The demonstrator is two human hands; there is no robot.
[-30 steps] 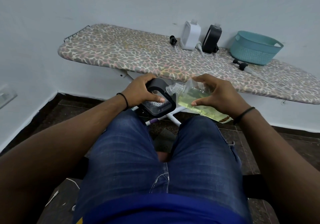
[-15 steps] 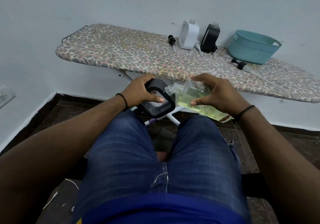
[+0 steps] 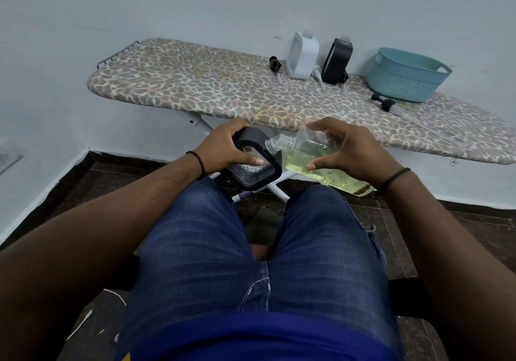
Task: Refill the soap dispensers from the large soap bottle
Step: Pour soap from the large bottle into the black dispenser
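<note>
Left hand [image 3: 220, 148] fingers grip black dispenser [image 3: 252, 165], right hand [image 3: 351, 151] fingers clasp tilted soap bottle [image 3: 304, 151]; no label readable

wall [image 3: 251, 0]: pale blue-grey, 12 o'clock | floor [image 3: 488, 229]: dark tile, white skirting | ironing board [image 3: 212, 90]: leopard cover, white legs, against wall, 12-2 o'clock

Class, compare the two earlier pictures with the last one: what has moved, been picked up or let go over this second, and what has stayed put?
Nothing visibly changed. The left hand still grips the black dispenser, the right hand still holds the tilted soap bottle with its open neck at the dispenser's top. Things on the ironing board stayed put.
</note>
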